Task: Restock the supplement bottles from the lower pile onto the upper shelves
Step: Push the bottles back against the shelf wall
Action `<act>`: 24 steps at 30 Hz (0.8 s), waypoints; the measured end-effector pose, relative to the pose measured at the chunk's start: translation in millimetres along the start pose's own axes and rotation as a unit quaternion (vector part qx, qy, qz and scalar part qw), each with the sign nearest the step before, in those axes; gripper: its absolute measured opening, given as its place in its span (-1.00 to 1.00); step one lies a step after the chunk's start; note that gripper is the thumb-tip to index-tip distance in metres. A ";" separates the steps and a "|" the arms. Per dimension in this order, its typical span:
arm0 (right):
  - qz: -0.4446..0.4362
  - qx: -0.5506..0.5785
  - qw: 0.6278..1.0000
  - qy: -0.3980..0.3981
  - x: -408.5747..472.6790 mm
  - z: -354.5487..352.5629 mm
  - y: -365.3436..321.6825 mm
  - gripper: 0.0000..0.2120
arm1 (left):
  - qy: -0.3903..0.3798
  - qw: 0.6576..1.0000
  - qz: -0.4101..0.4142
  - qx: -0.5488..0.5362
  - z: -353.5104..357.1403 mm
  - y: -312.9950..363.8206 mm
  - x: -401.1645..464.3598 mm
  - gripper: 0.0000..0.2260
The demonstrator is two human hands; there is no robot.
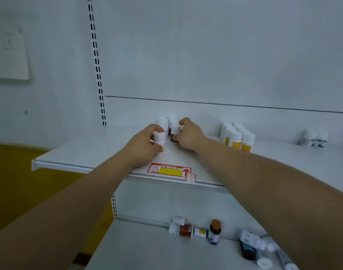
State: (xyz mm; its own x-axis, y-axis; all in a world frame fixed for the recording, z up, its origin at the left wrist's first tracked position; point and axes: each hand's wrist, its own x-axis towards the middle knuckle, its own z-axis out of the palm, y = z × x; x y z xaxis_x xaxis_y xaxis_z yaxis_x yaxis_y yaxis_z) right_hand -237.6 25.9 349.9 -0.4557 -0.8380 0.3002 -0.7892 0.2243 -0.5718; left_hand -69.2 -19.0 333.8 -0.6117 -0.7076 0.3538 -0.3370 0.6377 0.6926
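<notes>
Both my arms reach onto the white upper shelf (85, 152). My left hand (143, 142) grips a small white bottle with an orange label (159, 140), standing upright on the shelf. My right hand (188, 136) holds a dark red bottle with a white cap (175, 132), also upright, right beside other white-capped bottles (163, 121) at the back. The lower pile lies on the shelf below: a red-labelled bottle on its side (183, 229), an upright dark bottle with a brown cap (214, 232), and more bottles (250, 244) partly hidden by my right forearm.
A group of white bottles with yellow labels (237, 136) stands right of my hands. Two white bottles with dark labels (313, 138) stand at the far right. A red and yellow price tag (169, 170) sits on the shelf's front edge. A slotted upright (96, 63) runs up the back wall.
</notes>
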 end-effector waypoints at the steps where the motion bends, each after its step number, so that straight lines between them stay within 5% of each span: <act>1: 0.001 -0.011 1.000 0.006 3.1 2.2 0.5 -0.55 | 0.000 1.000 0.003 -0.001 0.3 -1.3 1.3 -0.63; 9: 0.004 -0.057 0.998 0.021 5.4 11.1 0.6 -0.55 | -0.004 1.000 0.011 0.016 1.9 -3.8 4.6 -0.63; 15: -0.040 -0.127 0.990 -0.042 -30.6 -24.0 -3.3 -0.51 | -0.025 0.998 0.001 0.058 -3.9 13.0 2.1 -0.62; 24: 0.038 -0.207 0.977 -0.029 -114.2 -117.9 91.7 -0.59 | -0.111 0.989 0.087 0.031 69.2 106.2 -8.5 -0.63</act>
State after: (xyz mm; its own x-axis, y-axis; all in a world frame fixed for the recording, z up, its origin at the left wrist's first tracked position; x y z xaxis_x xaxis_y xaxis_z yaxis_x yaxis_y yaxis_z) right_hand -306.5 200.9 353.2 -0.5046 -0.8351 0.2192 -0.8585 0.4584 -0.2299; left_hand -149.3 75.8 360.9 -0.8047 -0.5046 0.3128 -0.2512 0.7668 0.5907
